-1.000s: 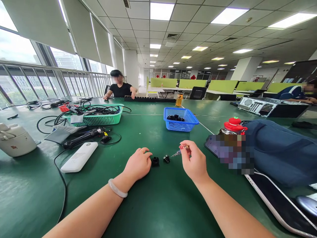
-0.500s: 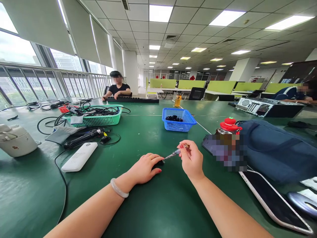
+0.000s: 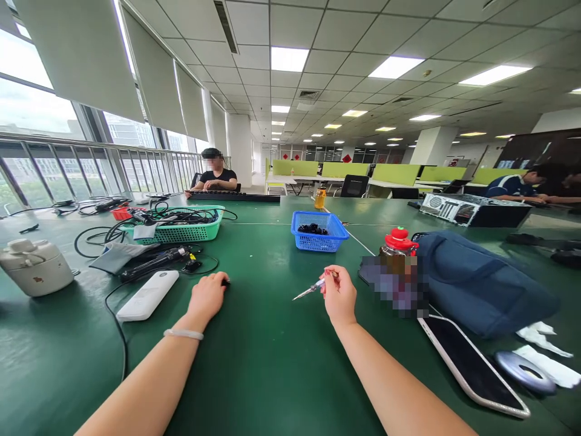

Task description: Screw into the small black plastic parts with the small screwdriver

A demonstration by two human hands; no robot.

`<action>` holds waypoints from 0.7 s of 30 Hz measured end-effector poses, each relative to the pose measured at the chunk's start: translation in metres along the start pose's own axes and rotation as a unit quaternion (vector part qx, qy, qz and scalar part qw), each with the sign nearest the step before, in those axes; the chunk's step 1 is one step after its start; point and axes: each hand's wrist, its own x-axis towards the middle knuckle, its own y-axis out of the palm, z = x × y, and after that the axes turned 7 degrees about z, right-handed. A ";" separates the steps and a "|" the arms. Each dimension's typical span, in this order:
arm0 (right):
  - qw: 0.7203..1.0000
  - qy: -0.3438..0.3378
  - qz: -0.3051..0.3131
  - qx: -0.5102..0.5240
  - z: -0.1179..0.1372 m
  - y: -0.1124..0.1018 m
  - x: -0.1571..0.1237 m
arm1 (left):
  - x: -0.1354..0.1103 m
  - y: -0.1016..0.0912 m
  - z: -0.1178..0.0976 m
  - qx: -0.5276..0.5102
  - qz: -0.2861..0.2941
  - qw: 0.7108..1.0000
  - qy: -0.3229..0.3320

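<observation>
My left hand [image 3: 207, 297] lies knuckles-up on the green table [image 3: 272, 363], fingers curled over something small and black [image 3: 225, 282] whose edge shows at its fingertips. It sits just right of a white remote-like device [image 3: 148, 295]. My right hand [image 3: 338, 297] is held a little above the table at centre, fingers pinched on a small clear-handled screwdriver [image 3: 309, 289] whose tip points left. The two hands are well apart.
A blue basket [image 3: 319, 231] with black parts stands beyond. A green basket [image 3: 178, 224] of cables, a white pot [image 3: 35, 268] and loose cords lie left. A red-capped bottle [image 3: 397, 254], blue bag [image 3: 472, 284], tablet [image 3: 472, 366] lie right. People sit at the far side.
My left hand slid left across the table, covering the small black parts that lay between the hands. My right hand stayed at centre with the screwdriver. The view tilted up a little.
</observation>
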 end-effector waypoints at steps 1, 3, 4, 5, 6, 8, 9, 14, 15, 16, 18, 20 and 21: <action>1.000 0.000 0.001 0.001 0.001 0.000 0.000 | 0.002 -0.003 0.016 0.010 -0.008 0.999 -0.036; 1.000 0.000 0.005 0.003 0.003 0.001 -0.001 | 0.005 -0.009 0.043 0.022 -0.024 0.996 -0.084; 1.000 0.000 0.009 0.003 0.004 0.002 -0.002 | 0.005 -0.010 0.053 0.025 -0.032 0.994 -0.101; 1.000 0.000 0.014 0.004 0.005 0.003 -0.002 | 0.006 -0.012 0.061 0.028 -0.041 0.992 -0.116; 1.000 -0.001 0.020 0.004 0.006 0.003 -0.003 | 0.006 -0.012 0.065 0.031 -0.045 0.991 -0.124; 1.000 -0.002 0.027 0.003 0.007 0.004 -0.004 | 0.008 -0.012 0.068 0.038 -0.050 0.991 -0.122; 1.000 -0.004 0.029 0.002 0.007 0.004 -0.004 | 0.009 -0.012 0.067 0.041 -0.051 0.991 -0.117; 0.999 -0.003 0.035 0.000 0.005 0.003 -0.004 | 0.014 -0.011 0.060 0.027 -0.075 0.992 -0.099; 0.999 0.000 0.035 0.000 0.005 0.002 -0.004 | 0.014 -0.012 0.059 0.012 -0.084 0.991 -0.102; 0.999 0.002 0.035 0.000 0.004 0.002 -0.004 | 0.014 -0.013 0.059 -0.005 -0.095 0.989 -0.110; 0.999 0.006 0.034 0.000 0.003 0.002 -0.003 | 0.014 -0.016 0.059 -0.049 -0.110 0.984 -0.130; 0.999 0.009 0.033 0.000 0.002 0.003 -0.003 | 0.012 -0.019 0.059 -0.100 -0.121 0.976 -0.150; 0.999 0.010 0.032 0.000 0.001 0.003 -0.003 | 0.012 -0.020 0.059 -0.125 -0.127 0.971 -0.160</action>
